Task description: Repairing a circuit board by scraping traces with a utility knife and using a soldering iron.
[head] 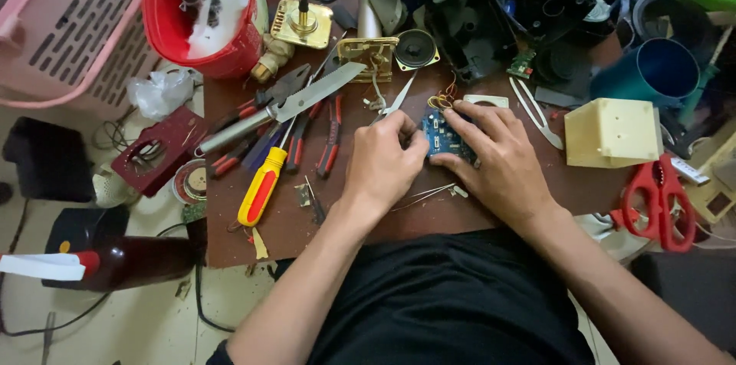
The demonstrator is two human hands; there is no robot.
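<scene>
A small blue circuit board (pixel 441 137) lies on the brown worktable (pixel 491 215) with thin coloured wires (pixel 441 99) coiling off its far edge. My right hand (pixel 498 154) rests over the board, fingers spread, pinning it down. My left hand (pixel 383 162) is closed on a slim metal tool (pixel 399 97) whose pointed tip sticks out beyond my fingers, right beside the board's left edge.
Pliers (pixel 330 135), a knife (pixel 284 108) and a yellow-handled screwdriver (pixel 261 185) lie left of my hands. Red scissors (pixel 661 200) and a cream plastic box (pixel 613 133) sit right. A red bucket (pixel 203 8), pink basket (pixel 61 24), speakers and parts crowd the back.
</scene>
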